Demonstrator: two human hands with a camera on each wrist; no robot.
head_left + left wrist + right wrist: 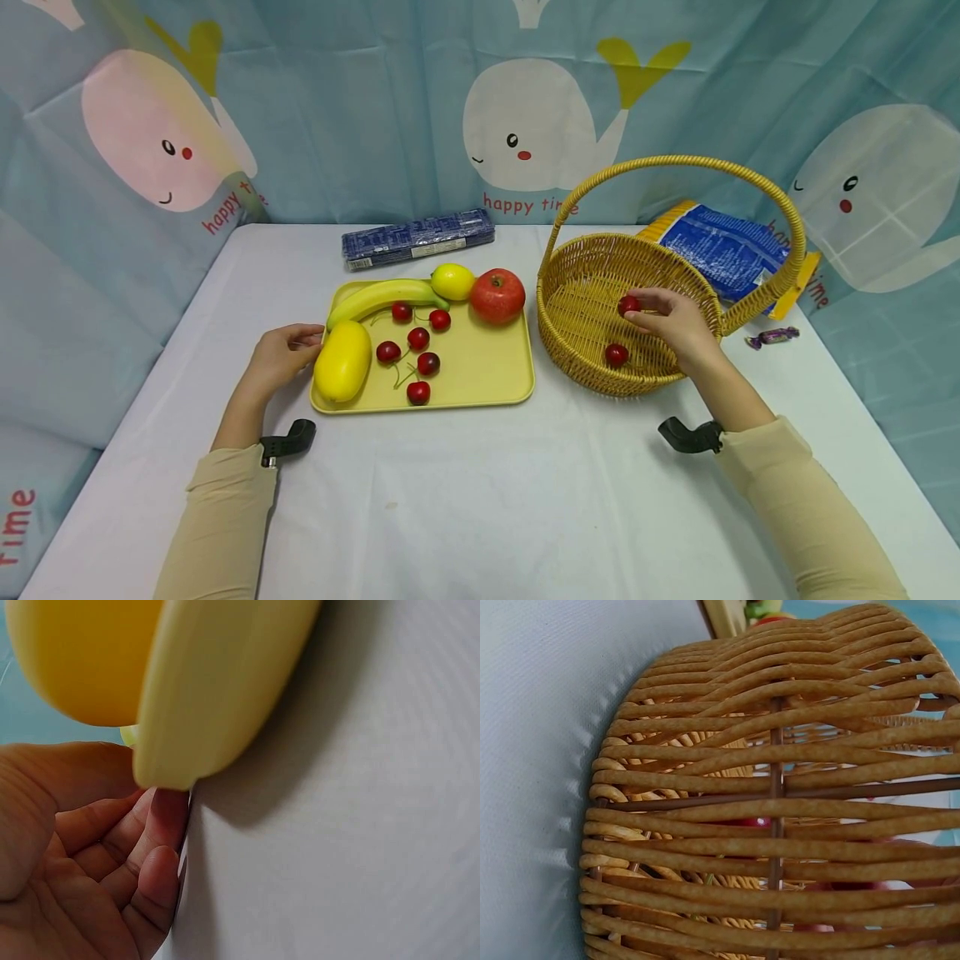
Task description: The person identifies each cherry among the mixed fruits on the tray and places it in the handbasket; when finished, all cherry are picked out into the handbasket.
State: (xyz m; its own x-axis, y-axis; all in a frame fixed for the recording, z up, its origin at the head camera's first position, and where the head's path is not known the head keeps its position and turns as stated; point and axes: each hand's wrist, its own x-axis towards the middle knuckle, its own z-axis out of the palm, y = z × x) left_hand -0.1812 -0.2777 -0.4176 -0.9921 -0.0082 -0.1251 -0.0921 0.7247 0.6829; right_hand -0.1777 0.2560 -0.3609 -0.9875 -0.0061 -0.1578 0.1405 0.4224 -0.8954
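My right hand (678, 325) reaches into the wicker basket (562, 354), pinching a cherry (628, 306) between thumb and fingers. A second cherry (617, 355) lies on the basket floor. In the right wrist view, the woven basket wall (780, 802) mostly hides that hand. At the left edge of the yellow tray (480, 375), my left hand (283, 354) grips the rim; the left wrist view shows the thumb against the rim and curled fingers below. On the tray lie several cherries (417, 338), a banana (390, 293), a lemon (452, 282), a red apple (498, 297) and a yellow oval fruit (342, 362).
The basket's tall arched handle (678, 161) stands over it. Behind the tray lies a dark blue packet (418, 238). A blue and yellow bag (723, 250) sits behind the basket, and a purple wrapped candy (772, 337) lies to its right. A printed curtain (375, 108) encloses the table.
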